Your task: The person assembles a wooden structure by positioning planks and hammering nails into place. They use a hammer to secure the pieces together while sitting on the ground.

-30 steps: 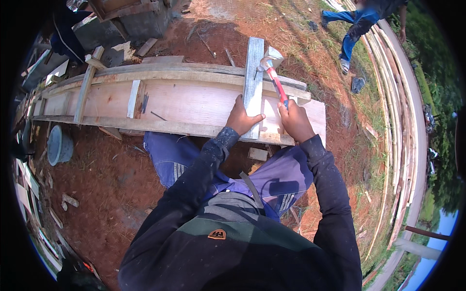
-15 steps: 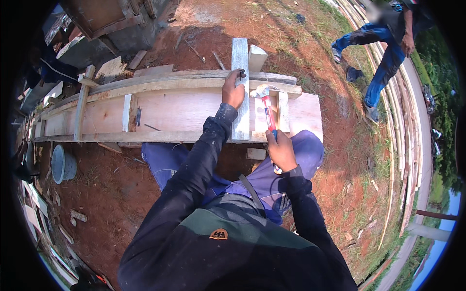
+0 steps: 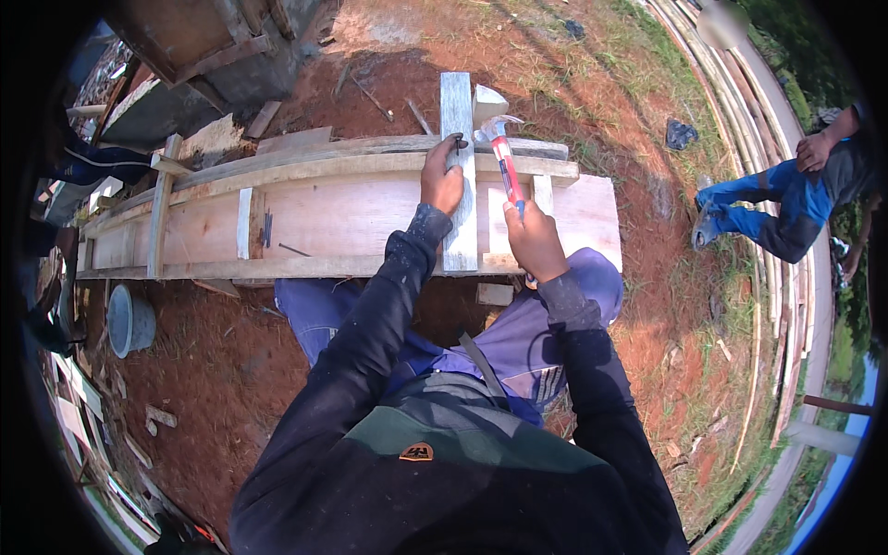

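A whitish wooden board (image 3: 457, 217) lies crosswise over a long wooden frame (image 3: 324, 165) with a plywood base. My left hand (image 3: 442, 180) is closed at the left edge of this board. Something small and dark shows at its fingertips, too unclear to name. In my right hand (image 3: 536, 240) is a claw hammer (image 3: 507, 165) with a red, white and blue handle, gripped low. The hammer's head is raised just right of the board, close to a wood block (image 3: 488, 102) behind the frame. Several nails (image 3: 267, 228) lie on the plywood, left of my hands.
A grey bucket (image 3: 129, 321) stands on the reddish ground at left. Long bamboo poles (image 3: 772, 277) run along the right side, where a person in blue trousers (image 3: 782, 203) sits. Another person's leg (image 3: 106, 165) shows at far left. My knees are under the frame's near edge.
The hammer and my right hand have moved up and away from me. My left hand stays at the board. The person at right appears farther right and now sits.
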Motion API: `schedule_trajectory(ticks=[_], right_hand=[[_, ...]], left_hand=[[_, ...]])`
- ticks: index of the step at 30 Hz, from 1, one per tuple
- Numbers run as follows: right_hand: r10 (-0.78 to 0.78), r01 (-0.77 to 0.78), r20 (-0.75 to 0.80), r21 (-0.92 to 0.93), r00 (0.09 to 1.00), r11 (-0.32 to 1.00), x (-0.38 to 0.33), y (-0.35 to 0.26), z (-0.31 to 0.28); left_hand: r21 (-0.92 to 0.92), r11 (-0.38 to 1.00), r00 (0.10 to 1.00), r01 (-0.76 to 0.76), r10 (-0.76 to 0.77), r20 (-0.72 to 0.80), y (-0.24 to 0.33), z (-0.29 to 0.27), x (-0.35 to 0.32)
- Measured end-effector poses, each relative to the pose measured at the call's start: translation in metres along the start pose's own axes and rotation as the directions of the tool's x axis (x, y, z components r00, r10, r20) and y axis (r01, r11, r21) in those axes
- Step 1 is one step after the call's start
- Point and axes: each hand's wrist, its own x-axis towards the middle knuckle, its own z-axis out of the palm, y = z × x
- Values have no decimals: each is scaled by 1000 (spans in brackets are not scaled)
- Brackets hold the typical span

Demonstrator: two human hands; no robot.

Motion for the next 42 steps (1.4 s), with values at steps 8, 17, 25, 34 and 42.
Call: schedule_trajectory(ticks=[8,17,25,34,42], right_hand=[[111,-65,412,-125,905,990,69,-91,-99],[263,222,560,-652,785,725,142,-138,-117],[126,187,574,-454,809,871,122,-133,-113],[128,121,554,-390,822,913,97,-117,-104],[-402,414,97,-214,911,885,7,-37,-61]], left_hand=[[423,882,975,209,-223,-16,32,-10,-67],[419,809,866,412,-491,97,57,-11,-92],[375,837,875,398,-469,117,53,-15,-91],[363,845,877,392,-463,130,53,-13,-91],[399,815,868,420,-489,83,58,-17,-89]])
